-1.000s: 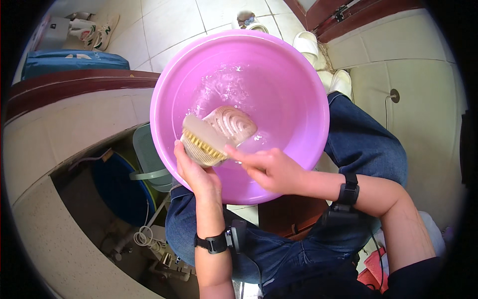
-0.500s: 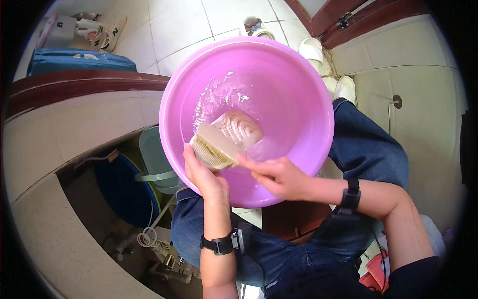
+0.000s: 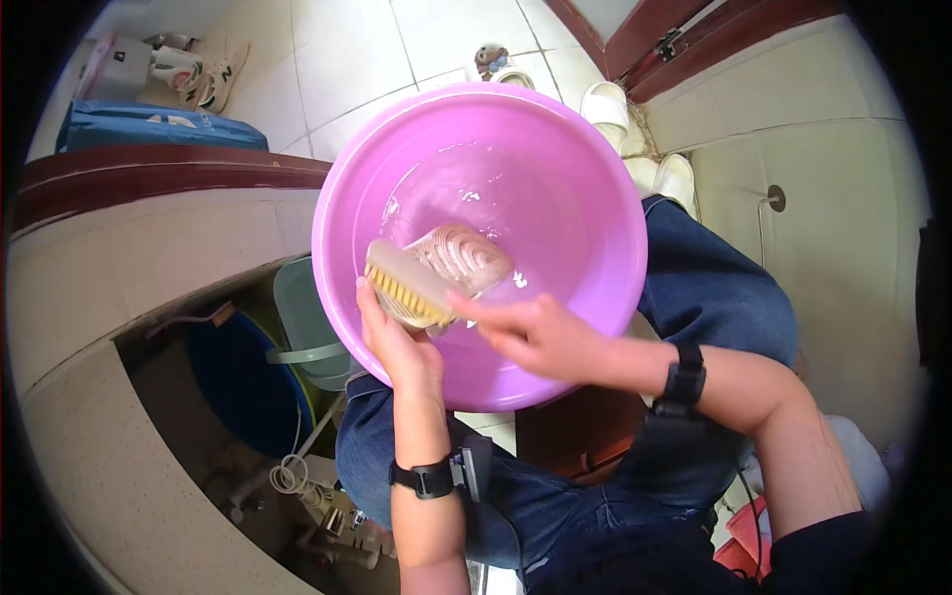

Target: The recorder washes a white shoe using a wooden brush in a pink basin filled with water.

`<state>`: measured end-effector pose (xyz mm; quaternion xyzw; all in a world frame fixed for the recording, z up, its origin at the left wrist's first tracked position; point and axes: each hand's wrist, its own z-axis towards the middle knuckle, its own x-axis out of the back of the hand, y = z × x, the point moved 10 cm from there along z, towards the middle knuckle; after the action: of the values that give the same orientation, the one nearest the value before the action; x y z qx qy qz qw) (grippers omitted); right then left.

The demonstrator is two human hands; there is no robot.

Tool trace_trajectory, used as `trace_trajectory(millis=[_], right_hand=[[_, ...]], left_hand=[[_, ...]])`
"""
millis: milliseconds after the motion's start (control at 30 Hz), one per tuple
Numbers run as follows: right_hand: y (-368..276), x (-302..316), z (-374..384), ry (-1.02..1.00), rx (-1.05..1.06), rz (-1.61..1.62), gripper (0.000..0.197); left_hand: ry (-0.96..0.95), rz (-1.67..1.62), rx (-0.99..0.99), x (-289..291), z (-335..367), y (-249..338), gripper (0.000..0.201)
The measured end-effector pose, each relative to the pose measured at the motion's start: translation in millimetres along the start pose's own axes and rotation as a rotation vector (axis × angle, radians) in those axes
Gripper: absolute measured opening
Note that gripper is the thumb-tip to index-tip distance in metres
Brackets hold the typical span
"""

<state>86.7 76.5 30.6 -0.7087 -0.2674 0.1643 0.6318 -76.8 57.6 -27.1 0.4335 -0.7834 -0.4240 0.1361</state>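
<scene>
A slipper (image 3: 464, 257), its ridged sole facing up, lies tilted in shallow water inside a pink basin (image 3: 600, 337). My left hand (image 3: 402, 342) grips the slipper's near end at the basin's left side. In my right hand (image 3: 540, 337) is a scrub brush (image 3: 412, 278) with a pale back and yellow bristles. The brush lies across the near part of the sole, its bristles turned toward my left hand. My right fingers close on the brush's right end. The slipper's underside is hidden.
A grey-green bucket (image 3: 307, 307) with a handle stands left of the basin, beside a blue round tub (image 3: 243, 382). A blue bag (image 3: 164, 127) lies at the far left. White slippers (image 3: 674, 180) are at my right foot. Pipes (image 3: 337, 550) run below on the left.
The brush has tipped so that its yellow bristles show more, and my right hand has shifted slightly left and up. The basin appears a little further left in view.
</scene>
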Motion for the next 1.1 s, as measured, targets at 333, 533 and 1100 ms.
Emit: trace_trajectory(millis=[333, 533, 1100], right_hand=[[140, 88, 2, 0.335, -0.460, -0.603, 0.041], [120, 51, -3, 0.126, -0.485, -0.260, 0.045], [62, -8, -41, 0.226, -0.174, -0.229, 0.042]], left_hand=[[-0.125, 0.085, 0.020, -1, -2, -4, 0.033], [-0.258, 0.046, 0.091, 4, -4, -4, 0.034], [-0.339, -0.112, 0.140, 26, 12, -31, 0.042]])
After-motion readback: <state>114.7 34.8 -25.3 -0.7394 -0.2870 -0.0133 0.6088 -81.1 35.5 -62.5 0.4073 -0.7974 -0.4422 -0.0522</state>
